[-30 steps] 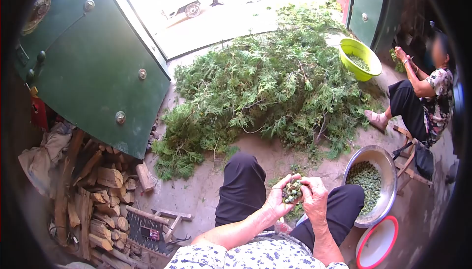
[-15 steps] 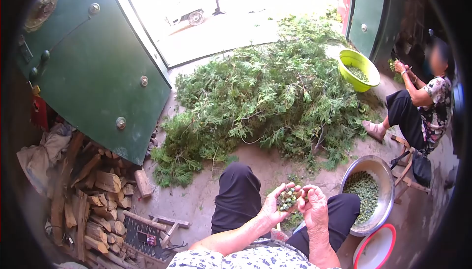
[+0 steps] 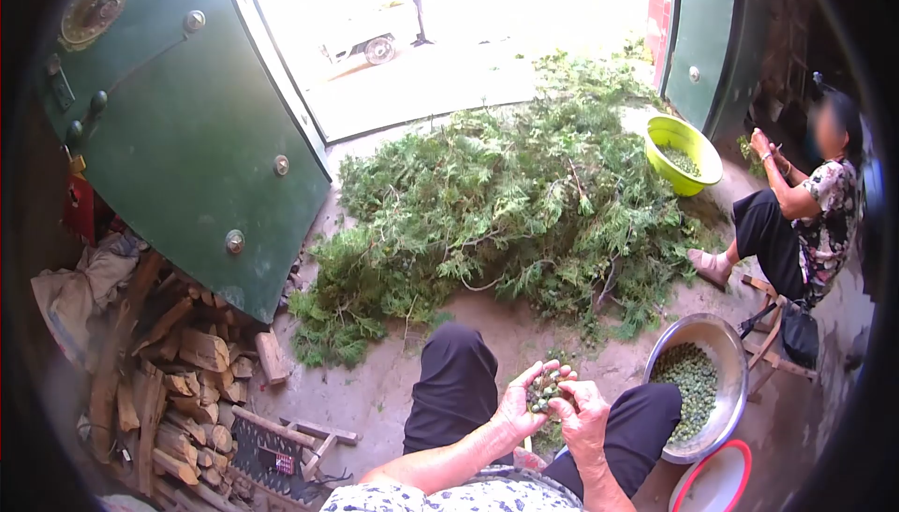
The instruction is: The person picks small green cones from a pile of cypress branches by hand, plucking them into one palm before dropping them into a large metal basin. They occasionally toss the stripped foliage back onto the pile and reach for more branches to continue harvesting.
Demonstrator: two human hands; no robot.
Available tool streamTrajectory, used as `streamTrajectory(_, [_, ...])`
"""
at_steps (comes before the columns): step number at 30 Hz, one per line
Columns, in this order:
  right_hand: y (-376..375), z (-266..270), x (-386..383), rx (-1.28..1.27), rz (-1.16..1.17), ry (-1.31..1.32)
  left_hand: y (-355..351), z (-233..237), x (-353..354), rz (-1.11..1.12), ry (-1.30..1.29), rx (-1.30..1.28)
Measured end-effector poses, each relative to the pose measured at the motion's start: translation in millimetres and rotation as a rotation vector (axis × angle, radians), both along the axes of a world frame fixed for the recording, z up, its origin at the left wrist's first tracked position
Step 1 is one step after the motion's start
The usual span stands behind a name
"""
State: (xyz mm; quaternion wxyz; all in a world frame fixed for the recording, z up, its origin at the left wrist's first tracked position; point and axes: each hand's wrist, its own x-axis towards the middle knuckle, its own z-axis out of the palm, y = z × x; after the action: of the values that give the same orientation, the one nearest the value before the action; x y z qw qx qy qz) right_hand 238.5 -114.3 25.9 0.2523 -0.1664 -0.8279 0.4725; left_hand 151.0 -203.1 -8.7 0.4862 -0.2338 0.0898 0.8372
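Observation:
A handful of small green seed cones (image 3: 542, 391) lies in the cupped palm of my left hand (image 3: 514, 407), whose fingers curl around them. My right hand (image 3: 584, 418) is against the right side of this handful, thumb and fingers pinched together at the cones. What sits between those fingertips is hidden. Both hands are above the gap between my knees. To the right of my knee stands a steel basin (image 3: 730, 343) with many similar green cones (image 3: 688, 386) in it. Ahead of my knees spreads a big heap of cut evergreen branches (image 3: 506, 203).
A person (image 3: 796, 194) sits at the right, hands raised, near a yellow-green basin (image 3: 660, 158) holding cones. A red-rimmed white basin (image 3: 716, 484) is at lower right. Stacked firewood (image 3: 192, 390), a low stool (image 3: 281, 446) and a green door (image 3: 187, 138) line the left.
My right hand has come left and down onto the cones in my left palm, its fingers closing in. The view has tilted slightly upward.

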Motion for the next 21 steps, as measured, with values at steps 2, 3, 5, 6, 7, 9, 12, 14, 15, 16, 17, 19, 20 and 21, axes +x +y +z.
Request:
streamTrajectory(2, [-1.3, -2.3, 0.7, -0.064, 0.002, -0.003, 0.3, 2.4, -1.3, 0.004, -0.003, -0.012])
streamTrajectory(3, [-1.6, -2.8, 1.1, -0.131, 0.005, -0.016, 0.2, 2.8, -1.0, 0.010, -0.018, -0.027])
streamTrajectory(5, [-1.0, -2.5, -0.8, -0.127, 0.003, -0.025, 1.2, -0.6, -2.3, 0.013, -0.023, -0.023])
streamTrajectory(6, [-1.2, -7.4, -0.3, -0.132, 0.002, 0.000, 0.5, -6.6, -1.7, 0.015, -0.028, -0.003])
streamTrajectory(7, [-1.8, -11.2, -0.1, -0.136, 0.000, 0.028, -0.1, -6.0, -2.1, 0.015, -0.031, 0.018])
streamTrajectory(9, [-4.4, -16.3, 2.7, -0.300, -0.004, 0.041, 0.4, -0.7, -1.3, 0.021, -0.034, 0.013])
streamTrajectory(12, [-5.5, -9.7, -1.7, -0.611, -0.025, 0.091, 1.2, -7.9, -4.7, 0.013, -0.034, 0.035])
streamTrajectory(14, [-1.4, -9.2, -2.4, -0.784, 0.002, 0.126, 0.2, -11.8, -4.2, -0.013, -0.011, 0.006])
streamTrajectory(15, [0.8, -8.5, -1.5, -0.785, 0.001, 0.122, -1.4, -11.3, -3.3, -0.012, -0.016, 0.005])
streamTrajectory(16, [2.9, -6.7, -1.7, -0.921, 0.017, 0.184, -4.1, -6.3, -3.1, -0.012, -0.034, -0.006])
streamTrajectory(17, [5.6, -5.9, -2.0, -1.055, 0.034, 0.249, -5.1, -2.3, -3.4, -0.013, -0.050, -0.016])
streamTrajectory(19, [13.0, -10.8, 1.3, -1.037, -0.017, 0.226, -2.6, -2.2, -3.7, 0.034, -0.088, -0.069])
streamTrajectory(20, [15.5, -8.4, 2.1, -1.079, -0.001, 0.235, -3.8, -4.3, -4.6, 0.058, -0.098, -0.051])
streamTrajectory(21, [17.4, -6.5, 2.8, -1.121, 0.016, 0.246, -5.5, -4.8, -5.7, 0.082, -0.107, -0.033])
